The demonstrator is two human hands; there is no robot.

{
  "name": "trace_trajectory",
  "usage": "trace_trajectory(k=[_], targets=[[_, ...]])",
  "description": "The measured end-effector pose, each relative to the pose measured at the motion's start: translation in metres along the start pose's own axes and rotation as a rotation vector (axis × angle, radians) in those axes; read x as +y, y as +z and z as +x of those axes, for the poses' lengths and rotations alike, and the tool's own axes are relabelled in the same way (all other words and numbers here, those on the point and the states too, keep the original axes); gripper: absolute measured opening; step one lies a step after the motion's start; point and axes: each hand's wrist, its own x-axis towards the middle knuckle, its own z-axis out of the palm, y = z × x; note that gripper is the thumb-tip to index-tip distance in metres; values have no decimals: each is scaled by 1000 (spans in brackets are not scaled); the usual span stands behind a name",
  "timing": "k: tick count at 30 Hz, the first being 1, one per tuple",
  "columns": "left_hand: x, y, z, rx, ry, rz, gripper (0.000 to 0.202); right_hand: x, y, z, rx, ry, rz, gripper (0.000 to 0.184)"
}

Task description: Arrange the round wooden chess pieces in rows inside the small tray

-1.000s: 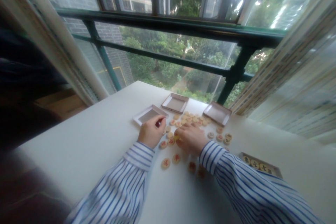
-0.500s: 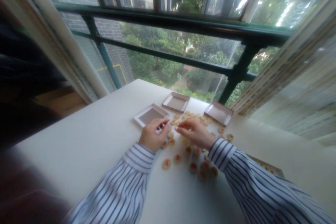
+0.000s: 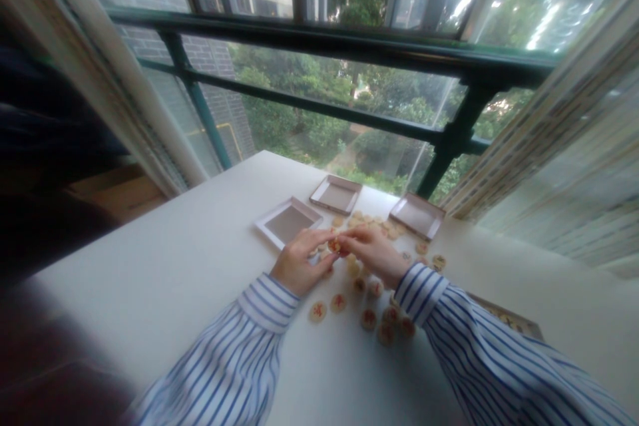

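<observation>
A round wooden Chinese chess piece [image 3: 334,245] with a red character is held up between my two hands. My left hand [image 3: 301,262] has its thumb below and fingers above the piece, closed on it. The fingertips of my right hand [image 3: 373,253] pinch its right edge. Under and around my hands lie many more pieces, some partly hidden. Two red-marked pieces, a nearer one [image 3: 317,311] and another [image 3: 338,302], lie apart in front of my left wrist. Several more, such as a dark-looking piece [image 3: 368,319], sit by my right sleeve.
Three shallow box parts lie along the far side: a left tray [image 3: 267,229], a middle tray [image 3: 335,208] and a right tray [image 3: 425,231]. A printed flat box [image 3: 509,319] is partly behind my right sleeve. Beyond the white table [image 3: 164,266] are a green railing [image 3: 319,36] and window.
My left hand has moved right and its fingers have opened out around the piece at my right fingertips. My hands now meet at that piece. The trays and loose pieces stay put.
</observation>
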Motion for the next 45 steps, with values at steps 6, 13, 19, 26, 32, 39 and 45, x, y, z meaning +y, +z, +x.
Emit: trace_trajectory(k=[6, 13, 19, 26, 32, 39, 45], targets=[[-2, -4, 0, -12, 10, 40, 24, -4, 0, 1, 35, -4, -36, 26], [-21, -18, -6, -161, -38, 196, 24, -12, -10, -6, 80, 65, -116, 22], [-28, -36, -13, -250, -116, 219, 24, -7, -15, -11, 83, 46, -176, 20], [-29, -41, -16, -364, -245, 243, 25, 12, -29, -14, 120, -74, -462, 18], [-30, -38, -18, -417, -293, 223, 26, 9, -42, -23, 178, -68, -557, 18], [-33, -35, -22, -431, -305, 245, 30, 12, -50, -32, 180, -56, -609, 17], [-30, -34, -20, -448, -267, 237, 31, 18, -58, -36, 206, -51, -703, 18]])
